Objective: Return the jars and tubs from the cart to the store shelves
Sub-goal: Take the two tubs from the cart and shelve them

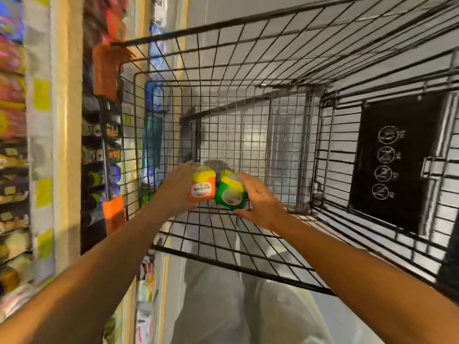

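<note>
orange tub (202,187) in left hand (177,186), green tub (231,192) in right hand (258,198)

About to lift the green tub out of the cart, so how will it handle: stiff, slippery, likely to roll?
The green tub looks like rigid plastic with a yellow lid, so probably stiff. It fits in the right hand, so likely light. Its flattish sides suggest it won't roll; the glossy label may be a little slippery.

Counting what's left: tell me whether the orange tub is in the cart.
In: orange yellow-lidded tub sits inside the black wire cart, left hand gripping it.
</note>
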The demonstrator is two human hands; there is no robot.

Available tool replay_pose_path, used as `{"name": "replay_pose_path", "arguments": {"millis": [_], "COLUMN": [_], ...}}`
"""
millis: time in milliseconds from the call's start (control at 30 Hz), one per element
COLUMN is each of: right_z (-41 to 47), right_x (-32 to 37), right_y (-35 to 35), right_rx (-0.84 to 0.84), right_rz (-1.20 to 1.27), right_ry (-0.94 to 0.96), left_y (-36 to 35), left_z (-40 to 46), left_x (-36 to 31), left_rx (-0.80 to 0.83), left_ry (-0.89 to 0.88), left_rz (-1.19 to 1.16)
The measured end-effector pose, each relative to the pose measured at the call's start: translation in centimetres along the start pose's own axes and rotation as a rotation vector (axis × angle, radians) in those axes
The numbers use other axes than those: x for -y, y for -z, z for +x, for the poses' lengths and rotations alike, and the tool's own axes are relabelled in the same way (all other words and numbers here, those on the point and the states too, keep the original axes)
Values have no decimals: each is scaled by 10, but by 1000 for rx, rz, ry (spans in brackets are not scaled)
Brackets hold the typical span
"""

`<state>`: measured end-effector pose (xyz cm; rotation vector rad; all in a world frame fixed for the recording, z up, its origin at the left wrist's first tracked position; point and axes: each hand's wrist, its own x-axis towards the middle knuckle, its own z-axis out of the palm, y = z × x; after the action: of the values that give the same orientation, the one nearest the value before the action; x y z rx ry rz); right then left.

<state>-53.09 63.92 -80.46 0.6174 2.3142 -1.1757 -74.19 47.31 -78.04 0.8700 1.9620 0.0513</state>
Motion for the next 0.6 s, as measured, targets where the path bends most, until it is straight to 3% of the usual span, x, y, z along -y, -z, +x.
{"name": "replay_pose_path", "arguments": {"millis": [600], "right_z": [21], "right_x": [-20], "right_y": [-31], "right_rx": [-87], "right_rz": [106], "right_ry": [25], "left_y": [-33], "left_z": [10], "left_x": [23], "left_rx": [-179], "left_ry": [-115], "left_rz": [-29]}}
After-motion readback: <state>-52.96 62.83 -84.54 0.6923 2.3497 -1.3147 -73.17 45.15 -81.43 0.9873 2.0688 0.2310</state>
